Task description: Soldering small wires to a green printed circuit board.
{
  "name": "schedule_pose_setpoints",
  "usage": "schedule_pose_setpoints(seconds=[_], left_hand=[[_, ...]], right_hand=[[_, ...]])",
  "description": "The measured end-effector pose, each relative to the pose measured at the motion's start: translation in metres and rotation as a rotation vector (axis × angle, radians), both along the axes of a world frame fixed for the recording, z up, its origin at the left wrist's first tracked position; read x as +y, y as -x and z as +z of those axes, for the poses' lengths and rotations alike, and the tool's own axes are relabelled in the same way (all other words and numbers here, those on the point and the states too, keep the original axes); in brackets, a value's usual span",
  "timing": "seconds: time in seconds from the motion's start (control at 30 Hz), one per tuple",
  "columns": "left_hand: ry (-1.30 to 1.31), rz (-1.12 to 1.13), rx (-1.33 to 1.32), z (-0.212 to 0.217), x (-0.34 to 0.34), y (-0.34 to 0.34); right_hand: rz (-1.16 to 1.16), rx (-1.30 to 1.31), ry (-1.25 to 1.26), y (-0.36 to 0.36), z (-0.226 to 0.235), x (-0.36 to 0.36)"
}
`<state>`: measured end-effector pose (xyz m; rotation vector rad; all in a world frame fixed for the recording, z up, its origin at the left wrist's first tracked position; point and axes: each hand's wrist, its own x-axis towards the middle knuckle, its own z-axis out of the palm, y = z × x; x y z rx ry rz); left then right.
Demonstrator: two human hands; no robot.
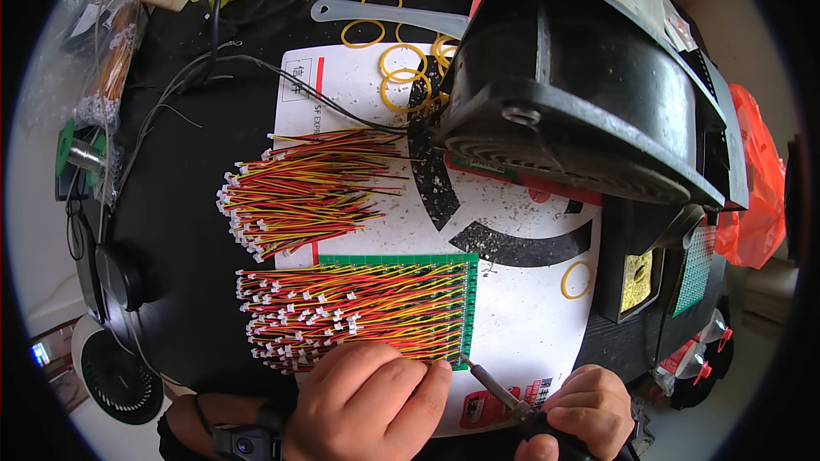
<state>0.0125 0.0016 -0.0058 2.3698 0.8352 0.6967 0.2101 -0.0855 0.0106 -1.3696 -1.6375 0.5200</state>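
My right hand [594, 410] is closed round the dark handle of a soldering iron [495, 388]. Its tip points up and left, at the lower right corner of a green circuit board [469, 307]. Beside that tip, my left hand [367, 401] pinches a thin wire at the board's lower edge; the fingers hide most of it. Rows of red, yellow and dark wires [384, 303] lie across the board, their white connectors [256, 316] at the left. Above lies a loose bundle of similar wires [307, 192]. A device with a strap [243, 442] sits on my left wrist.
A large black fan [581, 77] stands at the upper right, over a white printed sheet [530, 316]. Yellow rubber bands [406, 90] and a translucent plastic strip [389, 14] lie beyond. At right is a holder with a yellow sponge [636, 280]; at left, a solder spool [84, 155].
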Motion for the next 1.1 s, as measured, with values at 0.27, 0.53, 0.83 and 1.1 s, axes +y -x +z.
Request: schedule_pose_setpoints(seconds=[0.27, 0.53, 0.83, 1.1], left_hand=[[0.003, -0.003, 0.008, -0.0006, -0.001, -0.0003], [0.002, -0.008, 0.013, -0.0012, 0.0002, -0.001], [-0.006, 0.002, 0.024, 0.0005, -0.0007, -0.0012], [0.006, 0.001, 0.019, 0.0008, -0.0008, -0.0012]], right_hand=[[0.012, -0.001, -0.004, -0.0012, -0.0014, -0.0003], [0.015, -0.002, 0.005, -0.0013, -0.001, 0.0005], [0.019, 0.01, -0.026, -0.0005, -0.0035, -0.0004], [-0.037, 0.03, -0.074, 0.0011, -0.0041, -0.001]])
